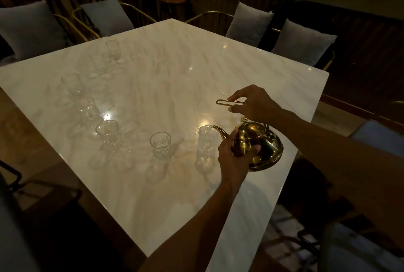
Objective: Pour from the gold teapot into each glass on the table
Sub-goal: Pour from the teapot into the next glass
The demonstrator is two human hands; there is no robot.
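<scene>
Marble table (196,57) carries everything, cushioned chairs (251,23) round its far edges. Gold teapot (256,145) is at the table's near right edge, tilted, spout tip at the rim of the nearest glass (207,140). Right hand (253,103) pinches the thin loop handle (229,102) above the pot; left hand (235,151) cups the pot's body from below the spout, fingers curled on the metal. Second glass (160,143) stands left of the teapot, then third glass (108,131), fourth glass (88,107), fifth glass (73,83) arcing away, and far glass (113,49) well apart toward the table's back left. A faint one may sit between those last two, too blurred to call. Progress guess: first pour just starting; no liquid visible in any glass, dim light, so all others look left to do.
</scene>
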